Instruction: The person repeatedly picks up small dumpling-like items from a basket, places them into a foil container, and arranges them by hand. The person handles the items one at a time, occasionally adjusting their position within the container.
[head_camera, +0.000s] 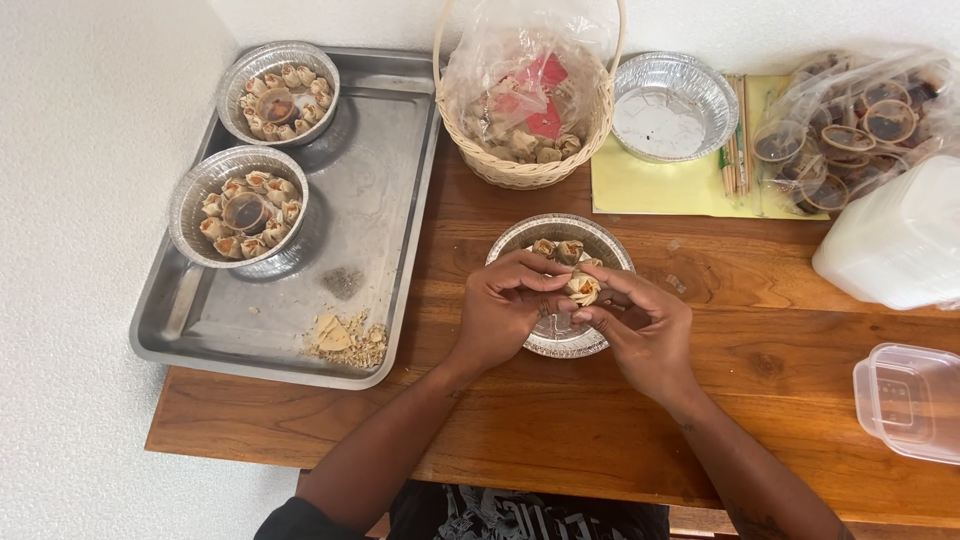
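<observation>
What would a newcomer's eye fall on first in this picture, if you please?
First, the left hand and right hand meeting over a foil bowl at the middle of the wooden table, with a dumpling between the fingertips. Next, two filled foil bowls on the steel tray at left, and the wicker basket behind.

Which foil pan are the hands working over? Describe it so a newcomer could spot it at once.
Start at the wooden table, just in front of the wicker basket. There sits a round foil pan, under the left hand and right hand. Unlike the two filled pans on the steel tray, it holds few dumplings and no sauce cup.
</observation>
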